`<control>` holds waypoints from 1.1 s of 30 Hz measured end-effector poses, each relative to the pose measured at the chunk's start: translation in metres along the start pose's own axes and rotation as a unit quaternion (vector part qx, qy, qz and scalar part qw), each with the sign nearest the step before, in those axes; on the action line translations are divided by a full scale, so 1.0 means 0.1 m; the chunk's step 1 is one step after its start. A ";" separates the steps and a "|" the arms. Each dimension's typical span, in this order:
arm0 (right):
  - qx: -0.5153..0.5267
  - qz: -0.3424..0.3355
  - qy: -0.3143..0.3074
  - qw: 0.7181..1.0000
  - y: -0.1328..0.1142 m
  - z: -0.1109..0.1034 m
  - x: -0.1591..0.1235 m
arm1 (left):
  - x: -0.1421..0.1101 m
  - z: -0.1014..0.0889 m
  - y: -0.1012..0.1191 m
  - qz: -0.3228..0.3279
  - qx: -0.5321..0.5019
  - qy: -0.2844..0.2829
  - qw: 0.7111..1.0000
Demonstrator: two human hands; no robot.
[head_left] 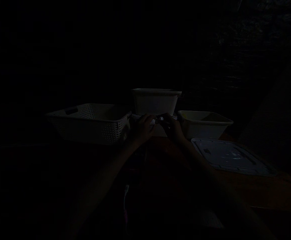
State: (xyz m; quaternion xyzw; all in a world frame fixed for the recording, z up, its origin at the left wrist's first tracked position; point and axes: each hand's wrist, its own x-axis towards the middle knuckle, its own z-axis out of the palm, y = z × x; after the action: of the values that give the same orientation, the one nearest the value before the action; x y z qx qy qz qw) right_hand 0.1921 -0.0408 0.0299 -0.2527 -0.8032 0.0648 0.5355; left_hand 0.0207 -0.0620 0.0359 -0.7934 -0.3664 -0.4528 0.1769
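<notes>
The scene is very dark. My left hand [143,127] reaches forward with its fingers closed around a small whitish thing [152,122], whose kind I cannot make out. Beside it, my right hand [173,128] pinches a small shiny piece [161,118] between thumb and fingers. The two hands almost meet, and whether the two pieces are joined is too dark to tell. Just behind the hands stands a pale deep tub [155,103], which seems to rest on another light-coloured container [159,131].
A pale perforated basket [90,128] stands on the left, another pale tub [202,128] on the right. A flat translucent lid [230,156] lies on the brown table [265,195] at the right. A white cable end [126,190] shows near the front.
</notes>
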 end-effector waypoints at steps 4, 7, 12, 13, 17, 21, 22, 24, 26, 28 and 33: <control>-0.025 0.011 0.005 1.000 0.00 0.00 0.00 | 0.00 0.02 -0.02 0.002 -0.011 -0.003 1.000; -0.051 0.033 -0.002 0.998 -0.03 -0.01 0.00 | 0.01 0.03 -0.05 0.007 -0.023 -0.013 1.000; -0.063 0.063 -0.013 0.996 -0.04 0.01 -0.01 | 0.05 0.03 -0.08 0.029 -0.037 -0.033 0.998; -0.063 0.063 -0.013 0.996 -0.03 0.02 -0.01 | 0.05 0.02 -0.08 0.028 -0.038 -0.036 0.998; -0.057 0.056 -0.009 0.997 0.00 0.04 -0.01 | 0.06 0.00 -0.08 0.026 -0.039 -0.036 0.998; -0.065 0.062 -0.005 0.996 -0.02 0.05 -0.01 | 0.06 0.01 -0.11 0.043 -0.042 -0.040 0.997; -0.067 0.065 -0.007 0.996 -0.03 0.05 -0.01 | 0.06 0.02 -0.12 0.044 -0.040 -0.041 0.997; -0.066 0.073 -0.011 0.995 -0.05 0.05 -0.01 | 0.05 0.03 -0.12 0.043 -0.038 -0.041 0.998; -0.062 0.076 -0.014 0.995 -0.06 0.03 0.00 | 0.05 0.02 -0.11 0.038 -0.037 -0.038 0.998; -0.067 0.075 -0.016 0.995 -0.06 0.02 0.00 | 0.04 0.02 -0.09 0.030 -0.037 -0.036 0.998; -0.075 0.059 -0.018 0.995 0.01 0.01 -0.01 | 0.02 -0.01 -0.02 0.025 -0.044 -0.047 0.998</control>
State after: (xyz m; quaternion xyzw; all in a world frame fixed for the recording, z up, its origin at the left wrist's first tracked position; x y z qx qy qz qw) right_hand 0.1918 -0.0401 0.0280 -0.3378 -0.7992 0.0403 0.4956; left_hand 0.0188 -0.0602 0.0384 -0.8297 -0.3337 -0.4265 0.1359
